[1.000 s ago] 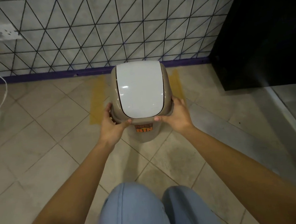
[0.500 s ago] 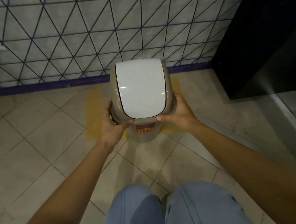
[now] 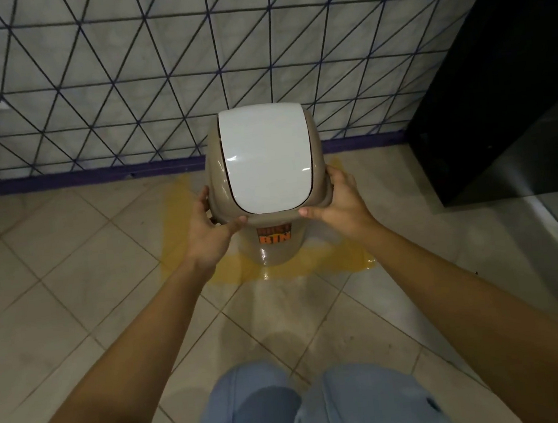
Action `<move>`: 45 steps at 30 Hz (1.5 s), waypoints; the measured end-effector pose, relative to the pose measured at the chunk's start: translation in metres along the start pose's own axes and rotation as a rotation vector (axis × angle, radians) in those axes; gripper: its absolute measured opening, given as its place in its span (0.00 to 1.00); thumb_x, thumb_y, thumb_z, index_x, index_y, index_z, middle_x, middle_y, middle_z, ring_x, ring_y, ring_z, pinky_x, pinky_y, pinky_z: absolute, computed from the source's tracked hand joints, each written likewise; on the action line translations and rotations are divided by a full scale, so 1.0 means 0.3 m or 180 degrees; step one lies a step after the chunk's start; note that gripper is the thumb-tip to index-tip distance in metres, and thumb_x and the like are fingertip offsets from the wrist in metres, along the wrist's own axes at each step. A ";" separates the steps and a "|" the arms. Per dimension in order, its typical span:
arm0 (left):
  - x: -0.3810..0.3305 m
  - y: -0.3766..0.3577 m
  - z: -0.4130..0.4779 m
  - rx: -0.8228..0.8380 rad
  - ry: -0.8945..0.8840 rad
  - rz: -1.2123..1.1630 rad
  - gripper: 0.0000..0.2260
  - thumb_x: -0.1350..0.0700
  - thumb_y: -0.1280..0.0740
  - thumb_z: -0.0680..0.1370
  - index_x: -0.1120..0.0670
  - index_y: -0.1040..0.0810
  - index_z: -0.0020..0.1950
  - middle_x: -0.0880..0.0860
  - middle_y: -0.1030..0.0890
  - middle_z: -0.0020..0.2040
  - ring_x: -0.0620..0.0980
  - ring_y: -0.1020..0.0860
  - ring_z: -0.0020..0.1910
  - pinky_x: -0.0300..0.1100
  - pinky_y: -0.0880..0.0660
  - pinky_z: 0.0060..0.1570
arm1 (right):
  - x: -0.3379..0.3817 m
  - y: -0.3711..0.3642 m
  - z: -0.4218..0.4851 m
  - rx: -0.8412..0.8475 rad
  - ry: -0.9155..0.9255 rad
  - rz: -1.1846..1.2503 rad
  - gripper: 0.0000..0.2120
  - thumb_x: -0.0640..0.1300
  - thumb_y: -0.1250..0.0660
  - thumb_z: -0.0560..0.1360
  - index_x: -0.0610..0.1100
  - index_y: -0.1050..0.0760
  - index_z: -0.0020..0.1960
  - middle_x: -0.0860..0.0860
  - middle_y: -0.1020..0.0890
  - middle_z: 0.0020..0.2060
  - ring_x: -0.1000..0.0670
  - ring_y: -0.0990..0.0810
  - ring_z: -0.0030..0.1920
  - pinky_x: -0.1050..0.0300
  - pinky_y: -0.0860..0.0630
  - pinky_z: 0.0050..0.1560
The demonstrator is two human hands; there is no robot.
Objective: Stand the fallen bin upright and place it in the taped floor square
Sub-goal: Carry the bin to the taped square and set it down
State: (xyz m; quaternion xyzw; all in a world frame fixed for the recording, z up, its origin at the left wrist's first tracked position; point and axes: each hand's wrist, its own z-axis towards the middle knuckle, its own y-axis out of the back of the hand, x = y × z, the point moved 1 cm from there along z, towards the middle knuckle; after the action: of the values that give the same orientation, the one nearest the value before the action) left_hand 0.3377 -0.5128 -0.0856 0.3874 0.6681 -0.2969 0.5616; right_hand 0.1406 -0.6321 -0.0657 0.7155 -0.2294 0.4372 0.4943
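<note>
1. Since the earlier frames the bin (image 3: 270, 191) has travelled forward toward the wall; the near strip of the yellow taped square (image 3: 327, 263), hidden before behind the bin's base, now shows in front of it.
2. The bin stands upright, its tan body topped by a white swing lid (image 3: 267, 159), with an orange label reading "BIN" (image 3: 274, 235) facing the person.
3. Its base sits inside the taped square, just behind the near strip; whether it rests fully on the floor or is held slightly above cannot be told.
4. The left hand (image 3: 209, 234) clasps the left side of the lid collar, fingers wrapped behind it and thumb pressed on the front rim.
5. The right hand (image 3: 343, 201) grips the right side in the same way, thumb on the front rim.
6. Behind the bin runs a wall of triangle-patterned tiles (image 3: 154, 86) with a purple skirting (image 3: 77, 177).
7. A dark cabinet (image 3: 505, 84) stands to the right, well apart from the bin.
8. The person's knees in blue jeans (image 3: 312, 411) show at the bottom edge.
</note>
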 end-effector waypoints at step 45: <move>-0.123 -0.005 0.462 -0.0393 0.0155 0.0230 0.35 0.65 0.28 0.69 0.54 0.38 0.73 0.53 0.26 0.63 0.52 0.26 0.61 0.49 0.27 0.61 | 0.073 -0.037 0.446 -0.0076 0.0234 -0.0090 0.36 0.43 0.27 0.68 0.44 0.38 0.72 0.44 0.31 0.67 0.46 0.31 0.66 0.53 0.34 0.69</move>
State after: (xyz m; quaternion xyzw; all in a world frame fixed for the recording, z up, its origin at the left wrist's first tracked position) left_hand 0.4110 -0.6357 -0.0760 0.3829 0.6842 -0.2252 0.5784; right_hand 0.2136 -0.7469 -0.0700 0.6961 -0.2062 0.4534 0.5171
